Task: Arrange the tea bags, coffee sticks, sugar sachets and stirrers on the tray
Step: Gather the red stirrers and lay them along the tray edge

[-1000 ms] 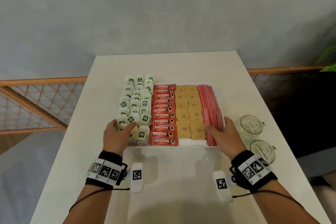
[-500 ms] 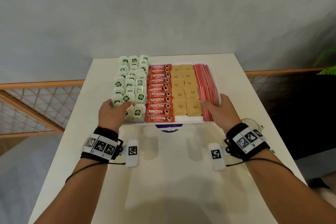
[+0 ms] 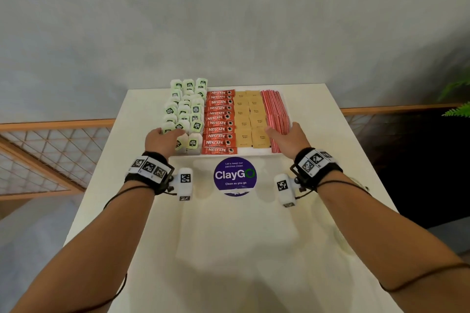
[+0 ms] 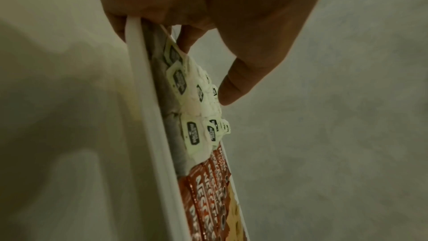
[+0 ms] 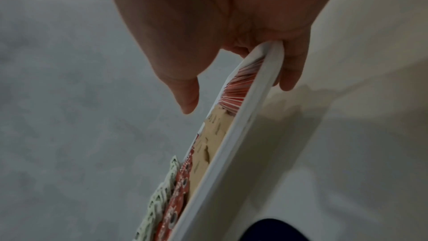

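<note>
**Loaded tray pushed to the far end of the table**

Tray (image 3: 256, 152) is full: tea bags (image 3: 187, 112) at left, then coffee sticks (image 3: 219, 123), sugar sachets (image 3: 250, 119), red stirrers (image 3: 276, 114) at right. A second ago it sat mid-table; now it's at the far edge, and a purple ClayGo sticker (image 3: 235, 176) is exposed where it was. Left hand (image 3: 159, 140) grips the tray's left rim, thumb over the tea bags. Right hand (image 3: 288, 138) grips the right rim, fingers underneath. Arranging looks done; this reads as final placement. Table (image 3: 229, 249) otherwise bare near me.
</note>
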Demonstrator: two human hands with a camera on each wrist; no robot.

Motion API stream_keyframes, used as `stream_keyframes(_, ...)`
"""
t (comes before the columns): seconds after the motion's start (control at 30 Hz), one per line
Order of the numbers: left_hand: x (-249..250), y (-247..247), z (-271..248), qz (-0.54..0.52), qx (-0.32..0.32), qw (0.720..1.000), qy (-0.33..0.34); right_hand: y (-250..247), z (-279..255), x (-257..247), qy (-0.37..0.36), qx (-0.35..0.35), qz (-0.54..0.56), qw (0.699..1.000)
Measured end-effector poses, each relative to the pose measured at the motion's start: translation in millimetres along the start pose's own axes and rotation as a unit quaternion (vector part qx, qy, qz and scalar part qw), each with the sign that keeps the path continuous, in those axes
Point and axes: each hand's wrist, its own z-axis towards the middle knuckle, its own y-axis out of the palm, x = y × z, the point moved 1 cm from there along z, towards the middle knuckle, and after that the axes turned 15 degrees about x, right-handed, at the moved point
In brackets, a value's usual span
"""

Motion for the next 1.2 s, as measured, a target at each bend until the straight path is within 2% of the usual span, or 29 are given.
stream_keyframes(0.2, -18, 17, 7, 0.091, 0.012, 0.996, 0.008, 21, 5, 14, 0.009, 0.002, -0.067, 0.998)
stream_keyframes(0.33, -22, 18, 7, 0.19, 0.011, 0.981, 0.023, 28, 5, 22, -0.01, 0.007, -0.08, 0.997)
stream_keyframes(0.43, -19, 16, 10, 0.278, -0.007, 0.96, 0.045, 29, 7, 26, -0.013, -0.014, -0.088, 0.996)
stream_keyframes(0.53, -22, 11, 13, 0.297, -0.029, 0.953, 0.051, 24, 6, 28, -0.023, -0.046, -0.117, 0.992)
stream_keyframes(0.7, -43, -11, 19, 0.364, -0.045, 0.922, 0.123, 11, -2, 43, -0.072, -0.051, -0.196, 0.976)
stream_keyframes(0.83, -64, -27, 27, 0.44, -0.088, 0.869, 0.21, 6, -7, 54, -0.067, -0.053, -0.272, 0.959)
stream_keyframes(1.0, -64, -31, 19, 0.469, -0.1, 0.826, 0.295, 12, -6, 61, -0.072, -0.05, -0.291, 0.953)
stream_keyframes(1.2, -57, -23, 23, 0.472, -0.108, 0.825, 0.292, 15, 0, 58, -0.063, -0.03, -0.264, 0.962)
